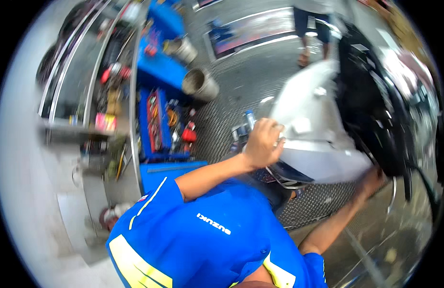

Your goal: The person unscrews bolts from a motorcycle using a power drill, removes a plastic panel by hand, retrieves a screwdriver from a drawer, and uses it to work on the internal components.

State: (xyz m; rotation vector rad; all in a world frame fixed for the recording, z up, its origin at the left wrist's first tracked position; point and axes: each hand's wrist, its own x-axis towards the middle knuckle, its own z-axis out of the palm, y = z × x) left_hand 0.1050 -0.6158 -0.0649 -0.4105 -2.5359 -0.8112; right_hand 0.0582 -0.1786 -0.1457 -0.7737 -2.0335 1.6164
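A white scooter body panel (318, 129) is held up in front of a black scooter (375, 105). My left hand (262, 143) is closed on the panel's near left edge, with the fingers curled over its rim. My right hand (373, 181) is at the panel's lower right corner, where it meets the black bodywork. That hand is blurred and its fingers are hidden behind the panel. Both forearms reach out from my blue short-sleeved shirt (207, 235).
A blue tool trolley (157, 122) with an open drawer of tools stands to the left, with two metal buckets (200, 84) beyond it. The floor is diamond-pattern metal plate (241, 81). Another person's legs (310, 33) stand at the top. Shelves with clutter (104, 120) line the far left.
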